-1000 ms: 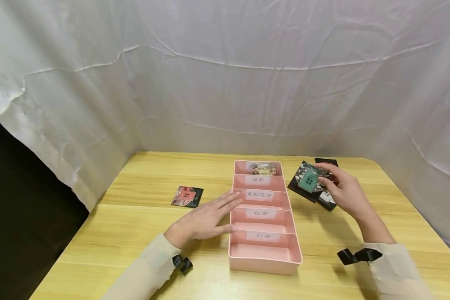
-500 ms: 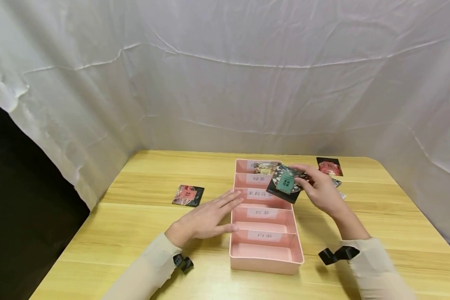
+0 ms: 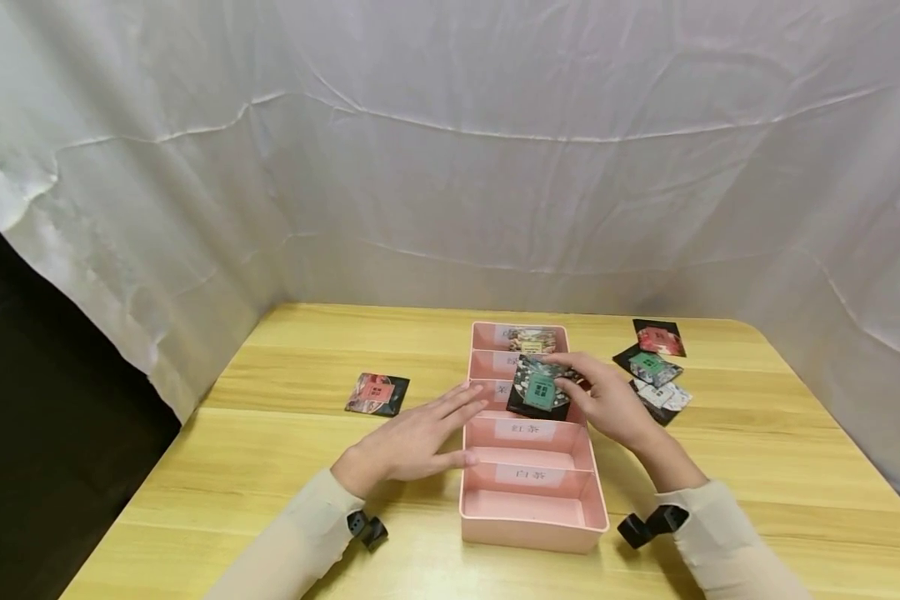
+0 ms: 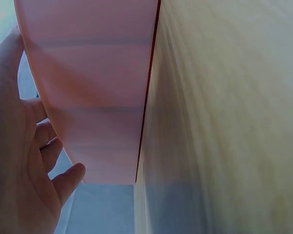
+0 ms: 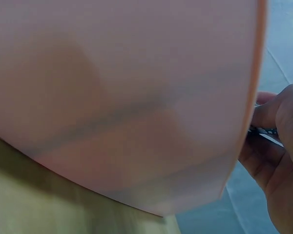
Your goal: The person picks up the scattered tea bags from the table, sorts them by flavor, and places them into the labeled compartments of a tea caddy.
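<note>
A pink divided box (image 3: 527, 533) with paper labels on its dividers stands lengthwise on the table. My right hand (image 3: 617, 407) pinches a black tea sachet (image 3: 538, 392) with a green label between thumb and fingers. It holds the sachet over the middle compartment, covering most of that compartment's label. Straight fingers of my left hand (image 3: 414, 435) rest on the box's left rim; the left wrist view shows them along the top of the pink wall (image 4: 93, 78). From the right wrist, the box's side (image 5: 132, 87) hides much of the compartment, and only the sachet's edge shows in the fingers.
A yellow-labelled sachet (image 3: 531, 340) lies in the farthest compartment. Right of the box are a red-labelled sachet (image 3: 658, 338), a green-labelled one (image 3: 648, 365) and a white-labelled one (image 3: 660, 397). Another red-labelled sachet (image 3: 377, 393) lies left. A pale curtain (image 3: 450, 208) hangs behind the table.
My right hand has carried the green-labelled sachet left from the group on the right, then down over the box's middle compartment. My left hand has stayed on the rim.
</note>
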The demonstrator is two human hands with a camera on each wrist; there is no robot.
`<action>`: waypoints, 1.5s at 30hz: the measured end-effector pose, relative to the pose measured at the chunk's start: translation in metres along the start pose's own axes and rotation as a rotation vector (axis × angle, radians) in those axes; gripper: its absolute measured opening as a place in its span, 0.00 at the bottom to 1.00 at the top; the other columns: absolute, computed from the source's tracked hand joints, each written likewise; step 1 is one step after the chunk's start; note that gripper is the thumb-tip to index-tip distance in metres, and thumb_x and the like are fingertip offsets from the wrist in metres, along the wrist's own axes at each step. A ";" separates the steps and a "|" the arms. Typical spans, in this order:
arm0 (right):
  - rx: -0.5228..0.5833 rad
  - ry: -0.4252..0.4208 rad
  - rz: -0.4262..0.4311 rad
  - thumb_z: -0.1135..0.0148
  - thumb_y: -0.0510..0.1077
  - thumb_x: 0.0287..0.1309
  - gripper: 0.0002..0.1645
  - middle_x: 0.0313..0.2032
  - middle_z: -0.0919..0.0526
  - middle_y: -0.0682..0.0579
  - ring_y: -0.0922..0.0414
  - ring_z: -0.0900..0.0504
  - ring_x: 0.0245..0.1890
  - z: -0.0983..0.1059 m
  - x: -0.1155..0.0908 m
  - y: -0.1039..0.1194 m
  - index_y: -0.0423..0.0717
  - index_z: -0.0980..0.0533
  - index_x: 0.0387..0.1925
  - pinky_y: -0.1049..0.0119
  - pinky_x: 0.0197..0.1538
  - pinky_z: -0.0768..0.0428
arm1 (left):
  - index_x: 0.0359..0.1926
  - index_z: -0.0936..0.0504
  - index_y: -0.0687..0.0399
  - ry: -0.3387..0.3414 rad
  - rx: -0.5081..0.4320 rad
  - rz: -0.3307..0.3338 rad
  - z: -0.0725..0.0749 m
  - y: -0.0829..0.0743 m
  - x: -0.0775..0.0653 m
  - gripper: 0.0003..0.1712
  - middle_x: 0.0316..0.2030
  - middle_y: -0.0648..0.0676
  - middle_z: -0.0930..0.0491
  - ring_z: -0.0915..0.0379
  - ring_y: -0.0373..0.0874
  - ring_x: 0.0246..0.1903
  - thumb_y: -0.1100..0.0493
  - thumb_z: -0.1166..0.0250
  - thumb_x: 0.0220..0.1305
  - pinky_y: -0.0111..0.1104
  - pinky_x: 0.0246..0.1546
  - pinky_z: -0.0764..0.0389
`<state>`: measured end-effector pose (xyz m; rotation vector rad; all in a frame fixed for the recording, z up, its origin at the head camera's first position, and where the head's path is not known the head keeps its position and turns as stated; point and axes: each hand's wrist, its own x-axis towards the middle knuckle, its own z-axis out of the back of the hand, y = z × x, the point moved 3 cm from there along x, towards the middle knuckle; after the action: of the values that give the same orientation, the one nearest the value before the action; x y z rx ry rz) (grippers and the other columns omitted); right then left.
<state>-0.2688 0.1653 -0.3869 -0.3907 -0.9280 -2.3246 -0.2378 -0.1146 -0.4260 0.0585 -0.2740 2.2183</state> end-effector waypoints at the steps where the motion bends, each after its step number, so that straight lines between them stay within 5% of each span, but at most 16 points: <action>1: 0.004 0.010 0.003 0.36 0.34 0.62 0.24 0.54 0.19 0.49 0.56 0.20 0.40 -0.002 0.000 0.000 0.51 0.23 0.59 0.61 0.37 0.18 | 0.78 0.56 0.48 0.000 -0.003 0.000 0.000 0.000 0.000 0.46 0.78 0.49 0.64 0.69 0.44 0.75 0.29 0.59 0.71 0.43 0.71 0.47; 8: -0.012 0.086 0.018 0.34 0.36 0.60 0.23 0.53 0.17 0.49 0.50 0.19 0.51 -0.012 -0.002 0.002 0.48 0.22 0.58 0.48 0.52 0.20 | 0.78 0.55 0.48 0.012 0.006 0.006 -0.002 0.000 -0.001 0.46 0.78 0.49 0.64 0.69 0.44 0.75 0.28 0.62 0.70 0.45 0.71 0.44; 19: -0.214 0.154 0.122 0.33 0.39 0.60 0.18 0.46 0.15 0.53 0.56 0.17 0.43 -0.014 -0.002 0.012 0.49 0.19 0.52 0.53 0.45 0.17 | 0.78 0.55 0.49 0.007 0.003 0.002 -0.001 0.000 -0.001 0.46 0.78 0.50 0.64 0.68 0.45 0.75 0.28 0.62 0.71 0.46 0.71 0.44; 24: -0.247 0.101 0.137 0.31 0.41 0.59 0.16 0.44 0.15 0.53 0.55 0.17 0.42 -0.002 -0.002 0.011 0.48 0.19 0.50 0.52 0.45 0.17 | 0.78 0.55 0.49 0.002 0.006 0.000 -0.001 0.000 -0.001 0.46 0.78 0.49 0.65 0.68 0.44 0.75 0.29 0.61 0.71 0.44 0.70 0.44; 33: -0.261 0.026 0.022 0.34 0.42 0.62 0.16 0.48 0.16 0.47 0.46 0.18 0.49 0.026 -0.006 -0.008 0.44 0.20 0.51 0.45 0.50 0.19 | 0.78 0.56 0.49 -0.002 0.013 -0.005 -0.001 0.000 0.000 0.46 0.78 0.50 0.65 0.68 0.44 0.75 0.29 0.61 0.71 0.43 0.71 0.45; 45: -0.287 -0.054 -0.098 0.36 0.41 0.64 0.17 0.47 0.16 0.42 0.43 0.18 0.45 0.058 -0.015 -0.055 0.40 0.21 0.53 0.42 0.47 0.22 | 0.78 0.55 0.49 -0.010 -0.007 -0.004 -0.001 0.000 0.000 0.45 0.78 0.50 0.63 0.66 0.45 0.75 0.30 0.58 0.71 0.46 0.71 0.44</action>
<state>-0.2888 0.2440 -0.3820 -0.5379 -0.6504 -2.5562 -0.2375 -0.1142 -0.4265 0.0661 -0.2873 2.2133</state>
